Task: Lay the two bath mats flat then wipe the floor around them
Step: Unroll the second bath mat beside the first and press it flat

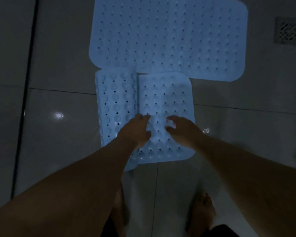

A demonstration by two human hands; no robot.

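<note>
Blue half-unrolled mat (164,103) lies under both hands, left (137,129) and right (181,129), fingers loosely apart, gripping nothing.

The view was dim and bluish. A small glare spot (58,115) shone on the glossy floor (58,142) left of the rolled mat (116,103). Edges darkened and bent; everything looked soft and slightly blurred.

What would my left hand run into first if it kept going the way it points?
Likely the rolled-up part of the near bath mat, just beyond the left hand; depth is hard to judge.
</note>
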